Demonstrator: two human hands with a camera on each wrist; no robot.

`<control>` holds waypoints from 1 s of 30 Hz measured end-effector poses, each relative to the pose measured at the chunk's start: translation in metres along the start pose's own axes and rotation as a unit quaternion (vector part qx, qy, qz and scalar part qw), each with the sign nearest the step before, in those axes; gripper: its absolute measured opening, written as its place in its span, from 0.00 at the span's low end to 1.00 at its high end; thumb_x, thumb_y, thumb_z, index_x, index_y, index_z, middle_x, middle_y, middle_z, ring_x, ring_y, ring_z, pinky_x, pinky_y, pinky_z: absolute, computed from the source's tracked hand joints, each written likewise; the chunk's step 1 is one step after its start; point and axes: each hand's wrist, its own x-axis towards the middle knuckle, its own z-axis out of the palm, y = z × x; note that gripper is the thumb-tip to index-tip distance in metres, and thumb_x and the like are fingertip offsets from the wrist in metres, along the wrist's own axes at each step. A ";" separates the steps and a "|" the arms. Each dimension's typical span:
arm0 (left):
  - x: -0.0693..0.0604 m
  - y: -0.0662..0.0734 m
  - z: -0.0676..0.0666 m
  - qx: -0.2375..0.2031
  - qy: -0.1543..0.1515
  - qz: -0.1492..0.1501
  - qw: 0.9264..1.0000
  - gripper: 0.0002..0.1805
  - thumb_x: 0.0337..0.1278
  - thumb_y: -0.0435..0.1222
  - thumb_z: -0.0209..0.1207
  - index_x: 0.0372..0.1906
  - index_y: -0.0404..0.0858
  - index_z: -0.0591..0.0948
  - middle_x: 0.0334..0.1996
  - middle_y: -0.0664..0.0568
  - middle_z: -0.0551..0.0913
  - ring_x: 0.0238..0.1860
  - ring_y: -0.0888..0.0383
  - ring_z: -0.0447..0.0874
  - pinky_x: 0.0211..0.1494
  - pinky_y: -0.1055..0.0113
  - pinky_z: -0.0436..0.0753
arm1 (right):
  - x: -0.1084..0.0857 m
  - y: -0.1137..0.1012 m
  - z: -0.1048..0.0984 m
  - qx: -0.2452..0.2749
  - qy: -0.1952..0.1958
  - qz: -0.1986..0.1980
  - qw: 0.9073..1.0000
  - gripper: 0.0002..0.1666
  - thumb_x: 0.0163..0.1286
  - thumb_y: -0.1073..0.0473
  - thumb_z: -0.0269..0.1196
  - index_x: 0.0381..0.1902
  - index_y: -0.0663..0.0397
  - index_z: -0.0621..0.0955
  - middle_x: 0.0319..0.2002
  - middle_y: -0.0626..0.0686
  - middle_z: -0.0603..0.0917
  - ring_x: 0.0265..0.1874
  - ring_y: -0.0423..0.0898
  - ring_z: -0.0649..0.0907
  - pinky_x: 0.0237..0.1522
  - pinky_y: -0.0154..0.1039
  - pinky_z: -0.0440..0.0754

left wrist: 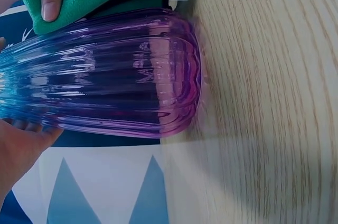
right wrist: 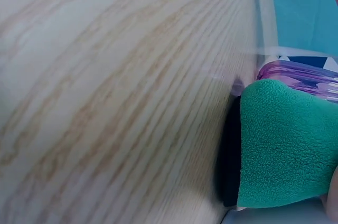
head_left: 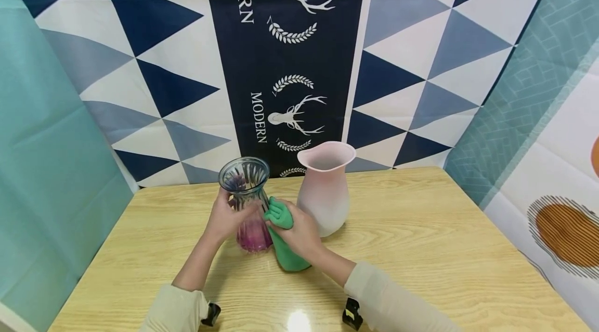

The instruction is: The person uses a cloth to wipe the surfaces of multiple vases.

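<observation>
A ribbed glass vase [head_left: 252, 228], blue at its flared top and pink-purple at its base, stands on the table. My left hand [head_left: 226, 217] grips it round the narrow neck from the left. In the left wrist view the vase's purple base [left wrist: 174, 76] shows close up. My right hand [head_left: 299, 230] holds a bunched green cloth [head_left: 287, 249] against the vase's right side, and the cloth's lower part hangs down beside the base. In the right wrist view the fuzzy cloth [right wrist: 290, 145] covers most of the vase.
A second vase [head_left: 325, 191], frosted pink and white with a wavy rim, stands just behind my right hand. The wooden table [head_left: 421, 249] meets a patterned cloth backdrop [head_left: 299, 62] at the rear. Teal cloth [head_left: 56, 176] hangs along the left side.
</observation>
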 end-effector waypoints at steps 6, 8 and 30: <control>-0.002 0.000 0.000 0.003 0.017 0.013 1.000 0.45 0.45 0.36 0.69 0.69 0.44 0.58 0.64 0.43 0.64 0.66 0.45 0.63 0.65 0.42 0.66 | -0.003 0.000 0.000 -0.015 -0.020 0.009 1.000 0.31 0.56 0.48 0.69 0.58 0.45 0.75 0.47 0.52 0.85 0.43 0.48 0.84 0.44 0.43 0.81; -0.002 0.001 0.000 0.008 0.019 0.016 1.000 0.44 0.46 0.37 0.68 0.68 0.44 0.59 0.64 0.43 0.63 0.66 0.46 0.62 0.65 0.43 0.66 | -0.004 0.000 0.000 -0.010 -0.022 0.014 1.000 0.32 0.57 0.48 0.69 0.59 0.44 0.75 0.48 0.52 0.84 0.45 0.48 0.83 0.45 0.43 0.81; -0.011 0.006 0.000 0.011 0.037 0.010 0.999 0.41 0.46 0.37 0.68 0.67 0.41 0.62 0.60 0.43 0.71 0.63 0.46 0.68 0.65 0.49 0.70 | 0.019 -0.023 -0.018 0.064 0.046 -0.052 0.996 0.32 0.56 0.52 0.70 0.58 0.49 0.75 0.51 0.50 0.83 0.51 0.45 0.82 0.54 0.41 0.79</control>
